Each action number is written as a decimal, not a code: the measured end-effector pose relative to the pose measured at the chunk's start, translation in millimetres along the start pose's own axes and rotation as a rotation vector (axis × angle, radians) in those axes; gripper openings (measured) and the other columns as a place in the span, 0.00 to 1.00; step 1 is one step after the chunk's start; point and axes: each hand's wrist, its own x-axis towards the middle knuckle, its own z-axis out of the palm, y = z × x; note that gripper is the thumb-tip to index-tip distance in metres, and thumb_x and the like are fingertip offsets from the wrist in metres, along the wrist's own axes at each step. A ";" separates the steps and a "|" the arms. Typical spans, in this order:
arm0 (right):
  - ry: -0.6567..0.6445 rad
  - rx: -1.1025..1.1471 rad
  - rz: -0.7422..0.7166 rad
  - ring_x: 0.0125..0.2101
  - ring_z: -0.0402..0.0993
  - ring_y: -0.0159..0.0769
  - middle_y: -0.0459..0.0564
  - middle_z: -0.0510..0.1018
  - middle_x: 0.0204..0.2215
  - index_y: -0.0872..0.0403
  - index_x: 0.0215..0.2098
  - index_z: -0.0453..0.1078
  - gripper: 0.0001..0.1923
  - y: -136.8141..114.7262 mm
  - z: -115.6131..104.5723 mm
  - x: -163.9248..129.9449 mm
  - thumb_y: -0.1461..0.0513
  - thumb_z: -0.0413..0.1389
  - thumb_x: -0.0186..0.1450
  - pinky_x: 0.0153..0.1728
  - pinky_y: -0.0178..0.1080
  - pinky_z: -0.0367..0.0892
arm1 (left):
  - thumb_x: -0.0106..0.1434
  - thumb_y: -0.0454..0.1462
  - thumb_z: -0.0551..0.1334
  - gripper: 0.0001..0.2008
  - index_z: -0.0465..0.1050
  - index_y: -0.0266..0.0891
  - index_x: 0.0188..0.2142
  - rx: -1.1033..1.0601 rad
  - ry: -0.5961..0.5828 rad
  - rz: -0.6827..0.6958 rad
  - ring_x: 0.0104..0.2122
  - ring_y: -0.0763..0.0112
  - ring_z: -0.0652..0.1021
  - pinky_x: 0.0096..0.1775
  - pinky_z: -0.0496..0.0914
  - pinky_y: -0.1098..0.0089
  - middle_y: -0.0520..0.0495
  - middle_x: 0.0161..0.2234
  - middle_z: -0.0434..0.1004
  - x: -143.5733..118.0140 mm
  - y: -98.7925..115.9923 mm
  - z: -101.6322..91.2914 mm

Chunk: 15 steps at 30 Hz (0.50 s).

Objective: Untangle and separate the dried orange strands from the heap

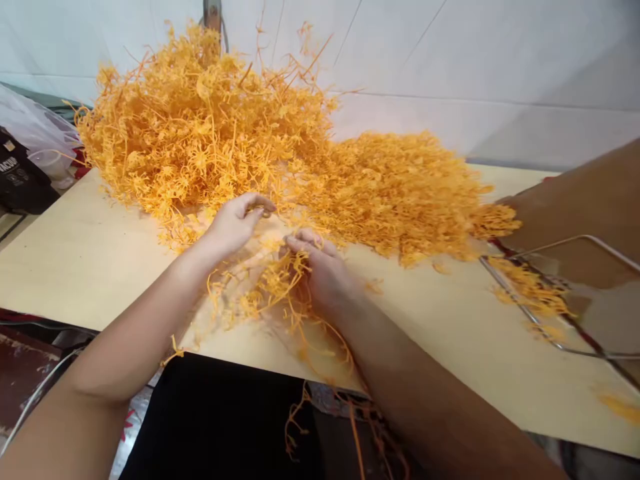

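Orange artificial flower sprigs, with thin curling stems, hang from my right hand, whose fingers are closed around them. Some stems trail over the table's front edge beside my right forearm. Just left of it, my left hand has thumb and fingers drawn together in a pinch at the near edge of a large tangled heap of orange flowers. What lies between those fingertips is too small to make out. Reaching right from the tangle is a flatter, neater pile of orange flowers.
The pale table stands against a white wall. At the right are a bent metal wire frame with orange bits by it and a brown cardboard box. A clear plastic bag and a black bag lie at far left.
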 end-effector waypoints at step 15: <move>0.040 -0.021 -0.160 0.17 0.57 0.23 0.39 0.61 0.17 0.53 0.24 0.57 0.15 1.7 -7.1 9.9 0.55 0.59 0.54 0.19 0.31 0.54 | 0.59 0.41 0.55 0.12 0.64 0.35 0.25 0.058 -0.280 0.007 0.23 0.81 0.62 0.28 0.58 0.76 0.55 0.22 0.61 -12.1 5.4 13.3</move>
